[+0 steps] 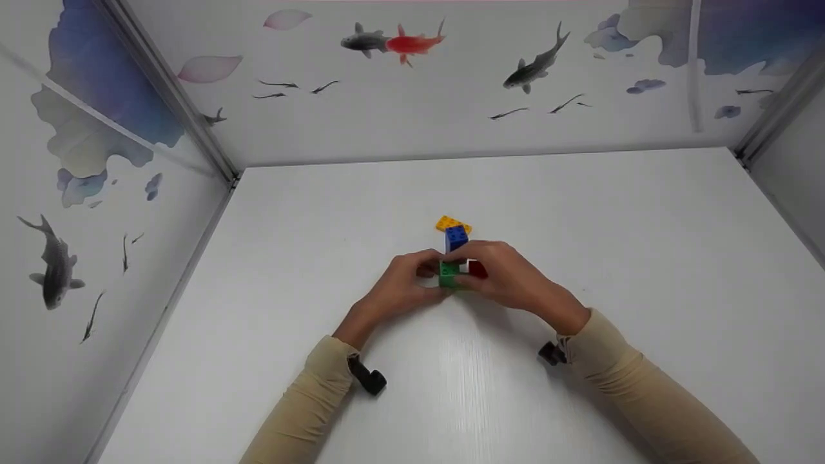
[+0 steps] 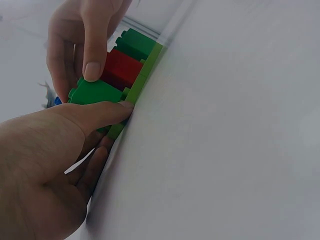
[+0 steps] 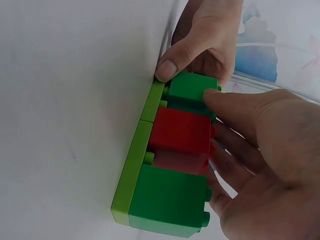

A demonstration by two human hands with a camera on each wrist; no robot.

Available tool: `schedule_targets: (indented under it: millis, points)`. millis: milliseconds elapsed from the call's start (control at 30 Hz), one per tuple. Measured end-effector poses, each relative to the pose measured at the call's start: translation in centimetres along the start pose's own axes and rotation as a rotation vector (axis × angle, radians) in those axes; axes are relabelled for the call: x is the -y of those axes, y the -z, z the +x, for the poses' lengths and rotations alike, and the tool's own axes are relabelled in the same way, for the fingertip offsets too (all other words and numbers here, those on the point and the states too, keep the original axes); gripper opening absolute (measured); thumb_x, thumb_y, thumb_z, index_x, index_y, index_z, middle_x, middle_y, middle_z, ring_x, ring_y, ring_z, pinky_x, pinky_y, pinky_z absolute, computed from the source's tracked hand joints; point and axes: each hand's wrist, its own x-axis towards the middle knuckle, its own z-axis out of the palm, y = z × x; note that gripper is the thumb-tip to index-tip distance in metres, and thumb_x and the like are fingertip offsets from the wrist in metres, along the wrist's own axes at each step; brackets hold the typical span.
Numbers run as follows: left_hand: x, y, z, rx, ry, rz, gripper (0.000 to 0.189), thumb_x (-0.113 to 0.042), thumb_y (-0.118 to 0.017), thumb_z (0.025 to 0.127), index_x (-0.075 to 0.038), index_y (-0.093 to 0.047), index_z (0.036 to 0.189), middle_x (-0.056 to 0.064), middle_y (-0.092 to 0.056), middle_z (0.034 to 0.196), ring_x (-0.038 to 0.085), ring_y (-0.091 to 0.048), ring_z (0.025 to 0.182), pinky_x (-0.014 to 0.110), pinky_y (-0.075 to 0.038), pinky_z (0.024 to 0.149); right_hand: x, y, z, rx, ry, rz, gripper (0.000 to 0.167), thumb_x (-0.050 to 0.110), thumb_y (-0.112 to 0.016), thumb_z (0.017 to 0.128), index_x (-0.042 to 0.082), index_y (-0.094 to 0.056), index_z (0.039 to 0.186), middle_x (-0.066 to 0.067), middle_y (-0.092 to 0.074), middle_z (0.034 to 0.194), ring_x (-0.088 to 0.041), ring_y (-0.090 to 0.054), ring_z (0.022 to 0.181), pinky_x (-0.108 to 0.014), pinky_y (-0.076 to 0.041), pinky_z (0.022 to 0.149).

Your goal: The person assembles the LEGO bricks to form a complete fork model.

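Two light green building-block plates [image 3: 131, 172] lie end to end, bearing a row of blocks: a green block [image 1: 448, 273] at the left end, a red block [image 3: 181, 131] in the middle and another green block [image 3: 167, 197] at the right end. My left hand [image 1: 409, 280] pinches the left end of the plates, its thumb [image 2: 107, 114] along the plate's edge beside the green block. Thumb and fingers of my right hand [image 1: 509, 274] hold that left green block from above. Right-hand fingers cover much of the row in the head view.
Just behind the hands stands a blue block [image 1: 456, 236], with a yellow plate [image 1: 445, 222] lying behind it. The white table [image 1: 309, 212] meets a fish-painted wall [image 1: 451, 122] at the back and another on the left [image 1: 97, 258].
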Motion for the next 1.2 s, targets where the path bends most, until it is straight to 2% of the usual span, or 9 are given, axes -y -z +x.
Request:
schedule_targets:
  millis: [67, 367, 767, 1033, 1200]
  points:
    - [-0.04, -0.03, 0.00, 0.000, 0.003, -0.001, 0.038, -0.017, -0.084, 0.095, -0.019, -0.072, 0.130, -0.003, -0.076, 0.125, 0.011, -0.070, 0.118, 0.029, -0.058, 0.107, 0.00, -0.10, -0.01, -0.013, 0.002, -0.003, 0.037, 0.012, -0.081, 0.098, 0.012, -0.076, 0.134, -0.003, -0.077, 0.129, -0.025, -0.069, 0.104, -0.039, -0.061, 0.089]
    - [-0.02, -0.04, 0.01, 0.004, -0.003, 0.009, 0.038, -0.017, -0.084, 0.095, -0.020, -0.071, 0.131, -0.003, -0.075, 0.125, 0.011, -0.069, 0.117, 0.030, -0.058, 0.106, 0.00, -0.10, -0.02, -0.018, 0.011, -0.002, 0.032, 0.009, -0.083, 0.096, 0.007, -0.078, 0.128, -0.006, -0.079, 0.126, -0.028, -0.074, 0.116, -0.044, -0.062, 0.100]
    - [-0.15, -0.04, 0.09, -0.001, 0.000, 0.017, 0.041, -0.019, -0.085, 0.094, -0.019, -0.072, 0.133, -0.002, -0.076, 0.125, 0.012, -0.070, 0.117, 0.030, -0.058, 0.106, 0.25, 0.23, 0.00, 0.003, -0.024, -0.010, 0.030, 0.012, -0.084, 0.096, 0.006, -0.078, 0.124, -0.008, -0.079, 0.121, -0.028, -0.072, 0.107, -0.043, -0.062, 0.094]
    - [-0.16, 0.03, -0.06, -0.002, -0.009, 0.014, 0.039, -0.018, -0.085, 0.094, -0.020, -0.072, 0.130, -0.002, -0.076, 0.125, 0.013, -0.070, 0.116, 0.032, -0.058, 0.106, 0.06, -0.15, 0.06, -0.008, -0.008, -0.028, 0.031, 0.012, -0.082, 0.098, 0.006, -0.078, 0.127, -0.008, -0.079, 0.122, -0.024, -0.071, 0.102, -0.039, -0.061, 0.089]
    - [-0.20, 0.04, -0.11, -0.001, -0.007, 0.012, 0.039, -0.017, -0.085, 0.094, -0.020, -0.072, 0.131, -0.002, -0.075, 0.125, 0.013, -0.069, 0.116, 0.033, -0.058, 0.107, 0.15, -0.22, 0.00, -0.014, 0.001, -0.035, 0.031, 0.011, -0.082, 0.097, 0.006, -0.078, 0.127, -0.009, -0.079, 0.123, -0.027, -0.074, 0.110, -0.042, -0.062, 0.093]
